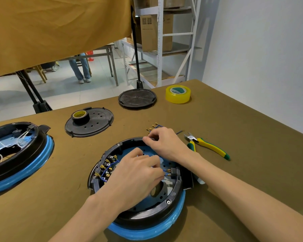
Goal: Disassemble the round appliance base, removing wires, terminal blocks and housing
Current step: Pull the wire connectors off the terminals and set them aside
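Note:
The round appliance base, black with a blue rim, lies open on the table in front of me. Inside its left wall sits a row of brass terminals with blue wires. My left hand reaches into the base, fingers pinched on a blue wire that runs to brass connectors at a black socket on the right wall. My right hand rests on the far rim, fingers closed on something small that I cannot make out. Removed blue wires with brass terminals lie just beyond it.
Yellow-and-green pliers lie to the right. A second open base is at the left edge. Two black round covers lie farther back, one carrying a tape roll. A clear yellow tape roll stands at the back right.

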`<action>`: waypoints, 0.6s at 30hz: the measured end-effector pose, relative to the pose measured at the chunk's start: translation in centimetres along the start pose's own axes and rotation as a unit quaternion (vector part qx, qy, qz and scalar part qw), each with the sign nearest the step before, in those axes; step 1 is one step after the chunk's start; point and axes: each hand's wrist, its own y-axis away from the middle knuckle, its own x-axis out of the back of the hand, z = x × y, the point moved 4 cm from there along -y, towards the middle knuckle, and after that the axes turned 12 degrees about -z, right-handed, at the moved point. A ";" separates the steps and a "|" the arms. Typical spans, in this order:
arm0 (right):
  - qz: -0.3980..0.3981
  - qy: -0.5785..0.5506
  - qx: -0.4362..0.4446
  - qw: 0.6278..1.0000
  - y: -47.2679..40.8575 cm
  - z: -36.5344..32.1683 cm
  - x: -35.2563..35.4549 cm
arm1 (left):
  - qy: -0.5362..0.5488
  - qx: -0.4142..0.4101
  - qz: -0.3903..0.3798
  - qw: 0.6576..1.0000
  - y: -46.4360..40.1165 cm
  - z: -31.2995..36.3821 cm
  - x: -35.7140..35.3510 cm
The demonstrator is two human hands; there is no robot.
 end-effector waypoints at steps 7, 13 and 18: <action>0.004 -0.001 -0.003 1.000 -0.1 0.2 -0.1 | -0.023 0.002 -0.004 1.000 0.1 0.0 -0.6; 0.003 0.003 -0.006 1.000 0.0 0.2 -0.1 | 0.033 0.011 0.004 0.999 -0.4 -0.1 -0.5; 0.001 0.005 -0.005 1.000 0.0 0.1 -0.1 | 0.060 0.030 0.017 0.998 -0.7 -0.2 -0.5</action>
